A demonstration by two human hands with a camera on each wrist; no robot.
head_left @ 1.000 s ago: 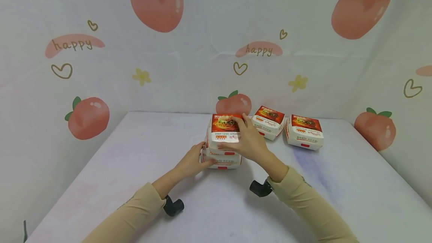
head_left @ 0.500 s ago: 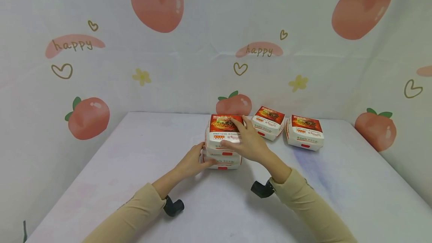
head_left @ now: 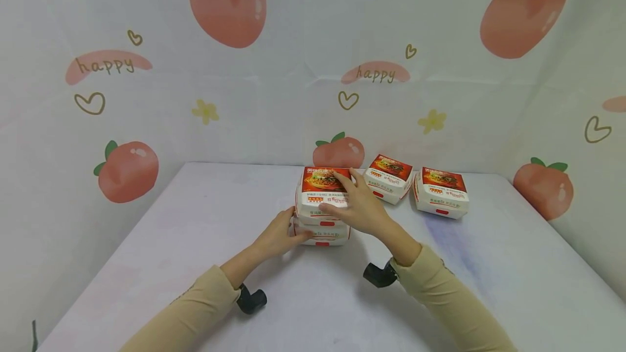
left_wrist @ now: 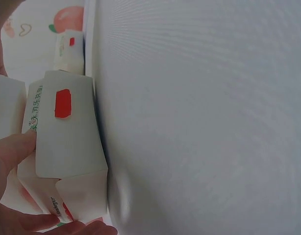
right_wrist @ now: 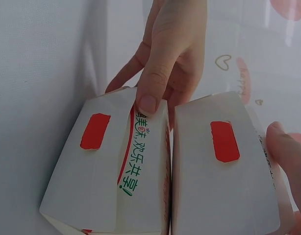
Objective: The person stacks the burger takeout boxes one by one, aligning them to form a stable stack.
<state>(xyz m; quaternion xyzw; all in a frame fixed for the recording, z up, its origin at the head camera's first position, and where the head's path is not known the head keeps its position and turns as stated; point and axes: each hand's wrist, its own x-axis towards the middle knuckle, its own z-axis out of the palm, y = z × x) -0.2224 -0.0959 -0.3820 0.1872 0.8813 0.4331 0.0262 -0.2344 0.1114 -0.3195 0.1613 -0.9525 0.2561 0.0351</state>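
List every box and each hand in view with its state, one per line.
Top burger box: closed, stacked on the bottom one, held by the right hand.
Bottom burger box: closed, flat on the table, steadied by the left hand.
Middle spare box: closed, untouched.
Far-right spare box: closed, untouched.
Right hand: gripping the top box.
Left hand: gripping the bottom box's side.
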